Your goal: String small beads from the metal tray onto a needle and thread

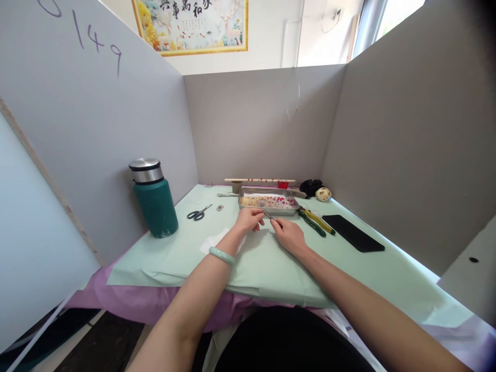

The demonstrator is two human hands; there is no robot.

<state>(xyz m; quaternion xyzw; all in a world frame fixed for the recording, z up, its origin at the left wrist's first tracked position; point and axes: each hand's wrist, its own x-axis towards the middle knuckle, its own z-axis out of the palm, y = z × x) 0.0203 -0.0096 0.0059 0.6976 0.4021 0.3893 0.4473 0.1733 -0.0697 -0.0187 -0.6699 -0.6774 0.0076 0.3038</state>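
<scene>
My left hand, with a pale green bangle on its wrist, is in front of the tray with fingers curled into a pinch. What it pinches is too small to make out. My right hand is closed on a slim metal tool whose tip points at the left fingertips; it looks like tweezers. Right behind both hands lies a shallow metal tray of gold, red and purple beads. A white tissue is partly under my left forearm.
Scissors and a small beaded piece lie left, near a green bottle. Green-handled pliers, yellow-handled pliers and a black phone lie right. Behind the tray are a stick and a red cup. Partitions enclose the table.
</scene>
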